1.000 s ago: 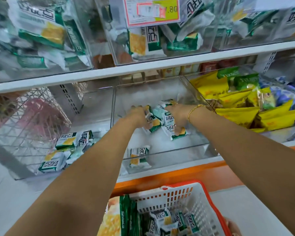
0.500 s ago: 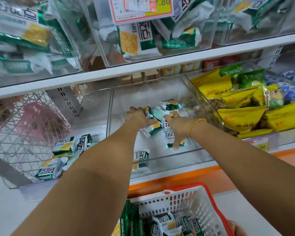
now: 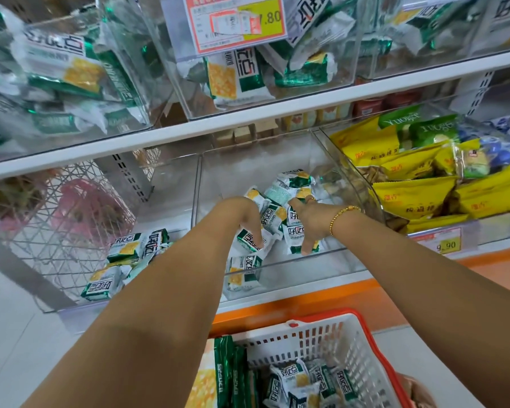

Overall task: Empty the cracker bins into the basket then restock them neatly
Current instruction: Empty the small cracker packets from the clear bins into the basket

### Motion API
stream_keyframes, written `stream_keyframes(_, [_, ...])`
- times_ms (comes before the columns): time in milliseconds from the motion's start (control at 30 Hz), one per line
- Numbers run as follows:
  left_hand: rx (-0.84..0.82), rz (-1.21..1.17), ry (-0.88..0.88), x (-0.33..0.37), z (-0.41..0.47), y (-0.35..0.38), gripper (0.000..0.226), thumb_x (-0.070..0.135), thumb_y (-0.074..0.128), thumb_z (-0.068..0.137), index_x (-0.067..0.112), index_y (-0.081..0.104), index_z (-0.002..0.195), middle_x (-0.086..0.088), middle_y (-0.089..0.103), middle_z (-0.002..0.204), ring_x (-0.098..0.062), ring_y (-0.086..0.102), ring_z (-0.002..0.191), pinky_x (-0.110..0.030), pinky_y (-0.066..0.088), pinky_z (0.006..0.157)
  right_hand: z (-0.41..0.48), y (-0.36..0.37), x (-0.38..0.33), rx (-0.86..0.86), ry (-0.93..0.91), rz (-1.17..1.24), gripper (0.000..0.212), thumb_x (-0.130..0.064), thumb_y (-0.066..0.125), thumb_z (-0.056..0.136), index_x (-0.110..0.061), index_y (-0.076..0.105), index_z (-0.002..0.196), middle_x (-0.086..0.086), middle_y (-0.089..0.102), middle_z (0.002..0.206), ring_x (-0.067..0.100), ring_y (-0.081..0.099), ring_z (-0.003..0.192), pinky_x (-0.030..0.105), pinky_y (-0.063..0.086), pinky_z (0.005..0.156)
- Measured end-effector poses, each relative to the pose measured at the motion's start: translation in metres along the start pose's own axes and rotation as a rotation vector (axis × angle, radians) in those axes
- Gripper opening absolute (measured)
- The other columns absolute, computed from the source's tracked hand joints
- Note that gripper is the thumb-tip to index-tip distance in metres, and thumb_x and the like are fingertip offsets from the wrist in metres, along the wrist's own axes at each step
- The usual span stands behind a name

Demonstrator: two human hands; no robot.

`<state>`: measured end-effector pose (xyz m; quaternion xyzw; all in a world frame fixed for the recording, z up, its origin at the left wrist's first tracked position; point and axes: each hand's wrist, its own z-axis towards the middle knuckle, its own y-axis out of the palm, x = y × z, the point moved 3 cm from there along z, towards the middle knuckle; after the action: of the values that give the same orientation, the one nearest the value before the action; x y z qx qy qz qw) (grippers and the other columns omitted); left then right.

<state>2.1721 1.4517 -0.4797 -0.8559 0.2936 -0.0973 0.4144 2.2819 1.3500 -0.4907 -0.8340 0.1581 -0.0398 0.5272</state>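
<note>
**At the lower shelf (image 3: 351,295): cracker packets (image 3: 280,207) scooped from the middle bin (image 3: 292,269)**

Within the bin, a bunch of packets is clasped between the left hand (image 3: 245,222) and the right hand (image 3: 309,222), fingers curled onto the wrappers. The basket (image 3: 315,343) is set directly below, partly filled. Slick wrappers squeezed from two sides could be squirted loose during the lift, and a packet might be dropped past the basket or snagged on the bin's front wall.

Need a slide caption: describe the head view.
Left hand and right hand clasp cracker packets in a clear bin, basket waiting below.
</note>
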Motion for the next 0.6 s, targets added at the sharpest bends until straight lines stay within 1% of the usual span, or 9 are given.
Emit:
stream_keyframes(67, [-0.036,-0.027,0.012,0.002,-0.002,0.004,0.087,0.041,0.081,0.073,0.003,0.042,0.14,-0.011,0.05,0.133,-0.03,0.053,0.115,-0.041,0.049,0.098,-0.002,0.001,0.0,-0.003,0.01,-0.008,0.116,-0.024,0.086,0.07,-0.013,0.004,0.151,0.023,0.027,0.15,0.036,0.041,0.131,0.044,0.045,0.1])
stream_keyframes(133, [-0.052,-0.045,0.014,0.001,-0.005,0.007,0.087,0.041,0.08,0.074,0.0,0.041,0.14,-0.012,0.048,0.117,-0.029,0.051,0.103,-0.037,0.049,0.095,-0.004,0.0,-0.001,-0.026,0.009,-0.036,0.114,-0.024,0.086,0.07,-0.014,0.006,0.151,0.021,0.032,0.147,0.037,0.047,0.125,0.046,0.048,0.097])
stream_keyframes(167, [-0.048,-0.055,0.012,0.0,-0.007,0.007,0.088,0.042,0.08,0.074,0.0,0.041,0.14,-0.014,0.049,0.118,-0.03,0.052,0.104,-0.035,0.049,0.094,-0.005,-0.001,-0.002,-0.041,0.002,-0.055,0.113,-0.025,0.087,0.069,-0.015,0.009,0.15,0.021,0.036,0.145,0.037,0.05,0.121,0.047,0.049,0.095])
stream_keyframes(233, [-0.014,-0.094,0.0,-0.003,-0.012,0.005,0.089,0.042,0.081,0.071,0.0,0.042,0.139,-0.015,0.051,0.133,-0.033,0.055,0.115,-0.039,0.049,0.097,-0.009,-0.005,-0.003,-0.069,-0.011,-0.08,0.115,-0.031,0.089,0.064,-0.015,0.013,0.149,0.019,0.039,0.142,0.038,0.051,0.119,0.047,0.05,0.093])
stream_keyframes(333, [0.012,-0.312,0.026,-0.008,-0.018,-0.002,0.081,0.036,0.08,0.074,0.001,0.044,0.137,-0.014,0.047,0.14,-0.031,0.052,0.12,-0.04,0.049,0.098,-0.016,-0.009,-0.003,-0.109,-0.008,-0.049,0.125,-0.038,0.09,0.061,-0.018,0.007,0.152,0.013,0.034,0.151,0.035,0.046,0.127,0.046,0.048,0.097])
stream_keyframes(400, [0.03,-0.551,0.045,-0.007,-0.02,-0.007,0.067,0.033,0.076,0.078,0.0,0.049,0.129,-0.012,0.053,0.134,-0.029,0.053,0.117,-0.036,0.049,0.098,-0.019,-0.01,-0.002,-0.11,0.005,0.031,0.127,-0.039,0.089,0.062,-0.02,0.003,0.153,0.01,0.029,0.155,0.03,0.055,0.114,0.044,0.052,0.093])
stream_keyframes(467, [0.056,-0.768,0.037,-0.003,-0.02,-0.005,0.067,0.034,0.076,0.079,-0.001,0.049,0.128,-0.012,0.055,0.13,-0.027,0.055,0.115,-0.036,0.048,0.098,-0.02,-0.008,-0.003,-0.099,0.032,0.12,0.127,-0.038,0.088,0.064,-0.022,-0.001,0.154,0.008,0.027,0.156,0.026,0.059,0.099,0.041,0.056,0.087])
stream_keyframes(533, [0.046,-0.927,0.022,0.004,-0.016,0.004,0.076,0.037,0.075,0.079,0.0,0.042,0.137,-0.013,0.049,0.138,-0.028,0.051,0.122,-0.039,0.044,0.103,-0.019,-0.007,-0.005,-0.068,0.06,0.145,0.129,-0.036,0.088,0.066,-0.021,-0.005,0.154,0.01,0.025,0.157,0.027,0.057,0.107,0.038,0.054,0.085])
stream_keyframes(600, [0.043,-0.991,0.003,0.011,-0.011,0.013,0.078,0.038,0.073,0.081,0.003,0.037,0.141,-0.015,0.041,0.145,-0.03,0.047,0.126,-0.039,0.043,0.103,-0.018,-0.006,-0.004,-0.044,0.082,0.159,0.129,-0.035,0.087,0.067,-0.019,-0.006,0.154,0.015,0.022,0.156,0.031,0.054,0.115,0.039,0.052,0.086])
